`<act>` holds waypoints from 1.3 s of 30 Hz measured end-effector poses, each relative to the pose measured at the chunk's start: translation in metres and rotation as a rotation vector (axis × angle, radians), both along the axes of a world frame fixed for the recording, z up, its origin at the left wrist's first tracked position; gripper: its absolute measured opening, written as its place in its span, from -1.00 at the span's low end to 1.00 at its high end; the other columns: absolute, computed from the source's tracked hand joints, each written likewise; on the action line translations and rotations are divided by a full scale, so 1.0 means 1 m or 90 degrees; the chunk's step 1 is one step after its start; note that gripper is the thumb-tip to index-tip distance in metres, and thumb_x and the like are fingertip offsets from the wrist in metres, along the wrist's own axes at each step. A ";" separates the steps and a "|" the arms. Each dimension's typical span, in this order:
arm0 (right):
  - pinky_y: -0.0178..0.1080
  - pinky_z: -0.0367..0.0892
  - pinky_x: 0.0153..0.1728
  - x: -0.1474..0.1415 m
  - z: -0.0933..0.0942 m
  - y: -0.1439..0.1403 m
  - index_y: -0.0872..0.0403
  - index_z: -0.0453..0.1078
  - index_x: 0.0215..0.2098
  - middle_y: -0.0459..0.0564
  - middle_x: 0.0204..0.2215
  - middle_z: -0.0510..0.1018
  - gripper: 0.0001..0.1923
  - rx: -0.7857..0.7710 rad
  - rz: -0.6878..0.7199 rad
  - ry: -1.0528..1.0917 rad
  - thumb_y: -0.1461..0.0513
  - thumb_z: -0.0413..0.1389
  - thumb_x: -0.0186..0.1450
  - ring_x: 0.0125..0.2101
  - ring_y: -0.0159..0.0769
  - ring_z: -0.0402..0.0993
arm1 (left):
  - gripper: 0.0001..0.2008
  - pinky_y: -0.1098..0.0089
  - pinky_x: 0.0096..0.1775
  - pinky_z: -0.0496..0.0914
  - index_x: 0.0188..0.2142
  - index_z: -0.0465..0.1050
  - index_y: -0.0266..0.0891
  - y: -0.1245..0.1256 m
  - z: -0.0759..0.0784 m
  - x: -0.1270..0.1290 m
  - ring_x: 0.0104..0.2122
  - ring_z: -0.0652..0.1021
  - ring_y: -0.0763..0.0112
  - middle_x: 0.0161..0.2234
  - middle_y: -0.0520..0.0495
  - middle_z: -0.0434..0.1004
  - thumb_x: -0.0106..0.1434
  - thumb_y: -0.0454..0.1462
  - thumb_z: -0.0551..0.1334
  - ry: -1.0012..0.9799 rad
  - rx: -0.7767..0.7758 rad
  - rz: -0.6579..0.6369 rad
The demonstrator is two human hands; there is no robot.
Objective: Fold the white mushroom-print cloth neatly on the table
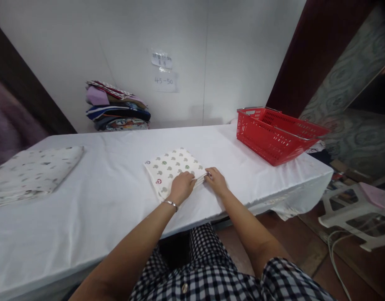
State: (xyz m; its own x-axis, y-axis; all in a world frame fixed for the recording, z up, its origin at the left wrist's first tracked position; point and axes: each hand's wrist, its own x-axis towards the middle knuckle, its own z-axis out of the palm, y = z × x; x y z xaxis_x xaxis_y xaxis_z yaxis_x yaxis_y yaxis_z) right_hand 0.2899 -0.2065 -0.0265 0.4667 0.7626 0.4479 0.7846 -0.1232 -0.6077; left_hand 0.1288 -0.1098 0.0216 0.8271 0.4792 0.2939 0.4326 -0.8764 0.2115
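A white cloth point(170, 165) printed with grey, green and red mushroom-like shapes lies folded in layers on the white-covered table point(117, 175). My left hand point(182, 186) pinches its near edge, thumb and fingers closed on the layers. At the cloth's right corner my right hand point(216, 180) grips the same folded edge between thumb and fingers. The fingertips of both hands are partly hidden by the fabric. A metal bracelet circles my left wrist.
A red plastic basket point(268, 136) stands at the table's right end. Another folded printed cloth point(35, 169) lies at the left. Against the back wall is a stack of folded fabrics point(119, 108). A white plastic stool point(346, 205) stands on the floor at right.
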 end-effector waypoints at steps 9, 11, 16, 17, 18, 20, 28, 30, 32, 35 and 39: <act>-0.29 0.25 -0.22 0.002 0.000 0.001 0.01 0.39 -0.21 -0.06 -0.28 0.44 -0.80 -0.016 -0.009 -0.007 0.29 -0.01 0.24 -0.29 -0.32 0.35 | -0.80 0.35 -0.26 0.29 -0.30 0.45 -0.19 0.005 -0.001 0.021 -0.23 0.46 0.29 -0.29 -0.09 0.49 0.29 -0.26 0.05 0.030 -0.018 0.029; -0.30 0.25 -0.23 0.002 0.000 0.001 0.00 0.39 -0.22 -0.07 -0.29 0.44 -0.80 -0.016 -0.007 -0.004 0.30 -0.01 0.23 -0.30 -0.32 0.35 | -0.78 0.35 -0.27 0.29 -0.28 0.43 -0.18 0.005 -0.002 0.022 -0.24 0.46 0.30 -0.29 -0.08 0.50 0.31 -0.27 0.01 0.021 -0.026 0.053; -0.30 0.24 -0.25 0.002 -0.001 0.002 0.01 0.38 -0.21 -0.07 -0.29 0.44 -0.80 -0.010 -0.007 -0.003 0.29 -0.02 0.24 -0.32 -0.33 0.35 | -0.79 0.36 -0.29 0.29 -0.26 0.40 -0.19 0.005 -0.002 0.024 -0.26 0.46 0.31 -0.28 -0.07 0.49 0.29 -0.33 0.00 0.004 -0.035 0.059; -0.31 0.24 -0.25 0.001 -0.002 0.002 0.01 0.38 -0.20 -0.07 -0.29 0.44 -0.80 -0.008 -0.008 -0.003 0.29 -0.02 0.24 -0.32 -0.33 0.35 | -0.79 0.36 -0.28 0.30 -0.27 0.40 -0.19 0.005 -0.002 0.024 -0.25 0.46 0.32 -0.27 -0.07 0.48 0.28 -0.36 0.00 -0.005 -0.032 0.039; -0.31 0.25 -0.25 0.001 -0.002 0.002 0.01 0.37 -0.19 -0.07 -0.28 0.44 -0.79 -0.007 -0.009 -0.004 0.28 -0.02 0.24 -0.32 -0.33 0.35 | -0.78 0.37 -0.26 0.30 -0.27 0.41 -0.20 0.005 -0.003 0.025 -0.24 0.45 0.34 -0.24 -0.07 0.47 0.26 -0.39 0.01 -0.013 -0.029 0.014; -0.30 0.25 -0.25 0.001 -0.002 0.002 0.01 0.36 -0.17 -0.06 -0.27 0.45 -0.78 -0.004 -0.011 -0.003 0.28 -0.02 0.23 -0.32 -0.33 0.35 | -0.76 0.38 -0.22 0.31 -0.30 0.43 -0.20 0.004 -0.003 0.026 -0.21 0.45 0.35 -0.20 -0.07 0.46 0.23 -0.43 0.01 -0.022 -0.022 -0.029; -0.29 0.26 -0.27 0.002 -0.003 0.002 0.03 0.36 -0.18 -0.06 -0.28 0.45 -0.77 -0.006 -0.011 0.000 0.28 -0.03 0.22 -0.35 -0.34 0.35 | -0.75 0.30 -0.13 0.31 -0.19 0.50 -0.17 0.000 -0.003 0.034 -0.13 0.43 0.28 -0.08 -0.10 0.42 0.29 -0.28 0.05 0.006 0.016 -0.027; -0.29 0.26 -0.26 0.002 -0.004 0.002 0.04 0.36 -0.17 -0.06 -0.28 0.44 -0.77 -0.006 -0.011 -0.002 0.28 -0.03 0.22 -0.36 -0.34 0.35 | -0.74 0.30 -0.14 0.31 -0.20 0.50 -0.18 -0.001 -0.004 0.036 -0.12 0.43 0.27 -0.06 -0.10 0.41 0.31 -0.28 0.03 0.021 0.028 -0.018; -0.28 0.26 -0.26 0.003 -0.004 0.002 0.04 0.36 -0.17 -0.06 -0.28 0.44 -0.77 -0.003 -0.012 -0.003 0.29 -0.03 0.21 -0.36 -0.34 0.35 | -0.74 0.29 -0.14 0.30 -0.21 0.49 -0.20 -0.001 -0.006 0.040 -0.12 0.42 0.27 -0.07 -0.12 0.41 0.31 -0.29 0.02 0.030 0.042 -0.018; -0.28 0.26 -0.26 0.004 -0.005 0.003 0.04 0.36 -0.18 -0.06 -0.29 0.44 -0.76 -0.002 -0.012 -0.005 0.29 -0.03 0.21 -0.36 -0.34 0.35 | -0.76 0.27 -0.15 0.30 -0.24 0.49 -0.23 -0.001 -0.009 0.044 -0.12 0.42 0.25 -0.09 -0.13 0.42 0.30 -0.31 0.03 0.030 0.062 -0.031; -0.28 0.27 -0.26 0.004 -0.007 0.003 0.03 0.36 -0.17 -0.06 -0.28 0.45 -0.76 -0.001 -0.010 -0.011 0.29 -0.03 0.21 -0.36 -0.34 0.35 | -0.75 0.25 -0.14 0.29 -0.25 0.47 -0.28 0.000 -0.014 0.051 -0.11 0.40 0.24 -0.09 -0.16 0.42 0.30 -0.36 0.01 0.010 0.078 -0.047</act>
State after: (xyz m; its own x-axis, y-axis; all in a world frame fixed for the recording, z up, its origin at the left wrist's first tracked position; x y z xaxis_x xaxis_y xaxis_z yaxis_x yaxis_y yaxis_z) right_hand 0.2944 -0.2035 -0.0332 0.4713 0.7556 0.4549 0.7928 -0.1369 -0.5940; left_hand 0.1794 -0.1101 0.0081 0.8633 0.3788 0.3336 0.3690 -0.9246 0.0949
